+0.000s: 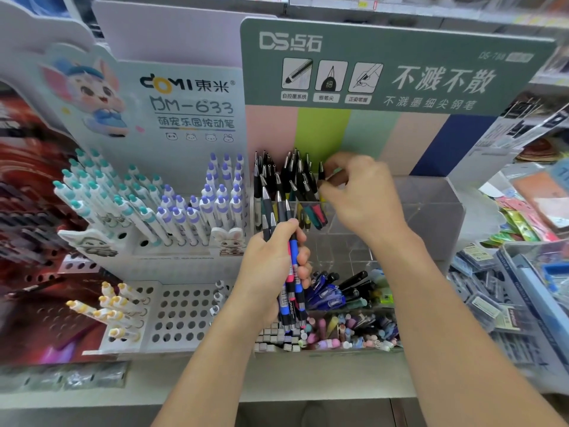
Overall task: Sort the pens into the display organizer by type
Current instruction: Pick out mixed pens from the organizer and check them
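Note:
My left hand (271,266) grips a bundle of pens (291,291) with blue, pink and black barrels, held upright in front of the clear display organizer (431,217). My right hand (360,192) pinches the black cap of one pen (321,174) at the back row of the organizer. That pen stands beside a cluster of black-capped pens (283,177) in the organizer's back left compartment. Lower compartments hold blue and black pens (335,291) and pastel-capped pens (345,334). The back right compartments look bare.
A white peg-hole display (181,315) on the left holds teal (101,195), purple (215,198) and yellow (114,309) click pens. Packaged stationery (523,291) crowds the right side. A green backing card (400,66) rises behind the organizer.

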